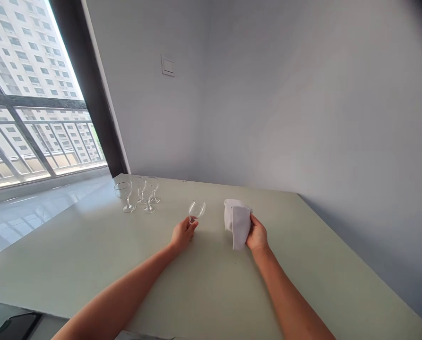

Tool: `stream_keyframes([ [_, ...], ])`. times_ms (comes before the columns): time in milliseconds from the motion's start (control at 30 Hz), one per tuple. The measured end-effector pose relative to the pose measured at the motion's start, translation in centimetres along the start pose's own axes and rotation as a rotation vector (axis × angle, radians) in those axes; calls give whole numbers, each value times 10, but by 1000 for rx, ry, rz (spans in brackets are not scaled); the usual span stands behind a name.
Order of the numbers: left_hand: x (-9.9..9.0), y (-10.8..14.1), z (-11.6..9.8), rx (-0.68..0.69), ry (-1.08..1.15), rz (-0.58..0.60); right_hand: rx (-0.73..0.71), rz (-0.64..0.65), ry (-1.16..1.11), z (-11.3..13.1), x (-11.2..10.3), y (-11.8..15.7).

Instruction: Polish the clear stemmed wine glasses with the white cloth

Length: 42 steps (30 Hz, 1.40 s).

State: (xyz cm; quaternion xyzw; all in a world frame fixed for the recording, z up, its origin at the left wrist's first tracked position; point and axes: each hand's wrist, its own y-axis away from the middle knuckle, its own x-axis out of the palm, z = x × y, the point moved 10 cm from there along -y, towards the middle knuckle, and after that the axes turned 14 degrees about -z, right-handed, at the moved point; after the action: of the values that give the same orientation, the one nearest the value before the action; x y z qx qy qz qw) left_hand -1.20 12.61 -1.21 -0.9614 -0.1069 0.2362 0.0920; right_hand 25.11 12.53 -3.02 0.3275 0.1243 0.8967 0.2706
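So the left hand [183,235] has its fingers closed round the stem of a clear, stemmed drinking glass [197,210], bowl up and leaning a bit right, sitting just past the fingertips. Can't really tell if its foot touches the worktop [200,288]. Right hand [258,236] has its thumb and fingers pinched on the right edge of a folded white fabric cloth [241,225], with a flap hanging down. Cloth's to the right of the glass, with a gap between.

Looks to me like a holding step, one item per hand, not touching. Imo any move bringing them together calls for a steady, light grip on the stem and enough slack in the cloth. Further out, far left, four more clear stemmed glasses [149,193] stand upright, bunched together on the pale green worktop.
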Motion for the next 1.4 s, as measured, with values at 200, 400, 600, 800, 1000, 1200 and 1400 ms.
stream_keyframes([
  [200,-12,6,-9,71,-149,-2,-567,40,15,70,10,45],
  [400,-4,16,-18,246,-405,56,-1308,580,678,46,94,159],
  [600,-3,22,-27,400,-589,70,-1888,836,1312,-38,136,184],
  [800,-15,35,-71,861,-620,-105,-1729,783,1485,-35,145,159],
  [1000,-23,50,-93,1123,-610,-226,-1359,790,1565,-29,143,140],
  [1200,-17,66,-100,1233,-513,-203,-630,856,1400,-27,120,107],
  [1400,-7,77,-105,1245,-456,-141,41,640,893,-40,68,79],
])
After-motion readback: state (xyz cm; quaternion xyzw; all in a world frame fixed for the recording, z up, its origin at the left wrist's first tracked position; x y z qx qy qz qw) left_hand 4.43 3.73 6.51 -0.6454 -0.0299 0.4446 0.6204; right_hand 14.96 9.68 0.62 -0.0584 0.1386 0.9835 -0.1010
